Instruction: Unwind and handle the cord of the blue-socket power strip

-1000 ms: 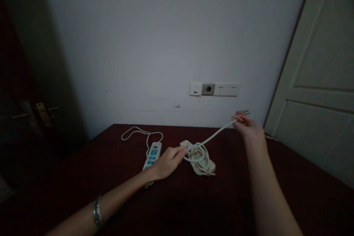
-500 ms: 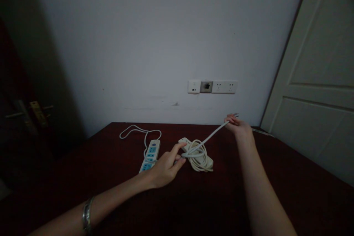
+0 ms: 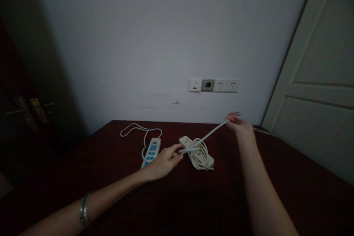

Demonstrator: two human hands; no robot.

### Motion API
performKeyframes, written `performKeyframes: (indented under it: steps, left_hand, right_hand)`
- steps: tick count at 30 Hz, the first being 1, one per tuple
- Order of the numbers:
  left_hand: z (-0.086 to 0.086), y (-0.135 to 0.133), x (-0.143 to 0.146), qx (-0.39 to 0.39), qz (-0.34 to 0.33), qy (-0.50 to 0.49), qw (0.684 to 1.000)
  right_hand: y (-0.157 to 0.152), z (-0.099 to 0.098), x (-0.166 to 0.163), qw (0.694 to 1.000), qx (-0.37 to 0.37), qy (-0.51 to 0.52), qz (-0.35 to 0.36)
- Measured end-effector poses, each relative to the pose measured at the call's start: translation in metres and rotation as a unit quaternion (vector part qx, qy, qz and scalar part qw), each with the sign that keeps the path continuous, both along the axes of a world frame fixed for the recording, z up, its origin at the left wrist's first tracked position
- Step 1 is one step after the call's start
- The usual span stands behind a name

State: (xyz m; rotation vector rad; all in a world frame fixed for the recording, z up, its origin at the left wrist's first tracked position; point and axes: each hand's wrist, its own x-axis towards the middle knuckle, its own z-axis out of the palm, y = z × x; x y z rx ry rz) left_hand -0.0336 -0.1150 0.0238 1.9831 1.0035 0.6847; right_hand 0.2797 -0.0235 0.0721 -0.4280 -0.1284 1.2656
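Observation:
A pale power cable (image 3: 212, 131) runs taut from my right hand down to my left. My right hand (image 3: 238, 123) is raised near the wall with its fingers closed around the cable's end; two thin prongs poke out past them. My left hand (image 3: 165, 160) pinches a looped part of the cable just left of a white power strip (image 3: 186, 141). Several turns of cream cord (image 3: 203, 160) are wound around that strip, which lies aslant on the table. Partly behind my left wrist lies a second power strip (image 3: 152, 150) with blue sockets.
The dark red table (image 3: 210, 199) meets the wall at its back edge. A loose white cord (image 3: 132, 124) curls behind the blue-socket strip. Wall sockets (image 3: 226, 85) and switch plates sit above the table. A pale panelled door (image 3: 318, 118) stands at the right.
The left hand has risen slightly, still pinching the cable loop. The right hand keeps hold of the cable's end, almost unmoved. The whole view has shifted a little.

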Motion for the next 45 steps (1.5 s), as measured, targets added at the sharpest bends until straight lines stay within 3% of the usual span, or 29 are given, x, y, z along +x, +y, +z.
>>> performKeyframes:
  steps: [7,20,26,38,45]
  left_hand:
    - [0.000,0.001,0.007,0.007,-0.034,0.059,0.998]
    - [-0.003,-0.014,0.013,0.071,-0.003,0.101,0.992]
    - [-0.007,-0.024,0.014,0.087,-0.028,0.107,0.990]
    - [-0.004,-0.048,0.008,0.187,-0.083,0.165,0.965]
    - [0.005,-0.044,-0.002,0.200,-0.100,0.183,0.957]
  right_hand:
    - [0.009,-0.020,0.012,0.999,-0.043,-0.024,0.009]
    - [0.021,-0.043,0.029,0.997,-0.055,-0.035,0.028]
    - [0.024,-0.053,0.036,0.997,-0.062,-0.020,0.037]
    - [0.026,-0.054,0.038,0.995,-0.067,-0.013,0.068]
    - [0.022,-0.047,0.034,0.999,-0.033,0.006,0.029]
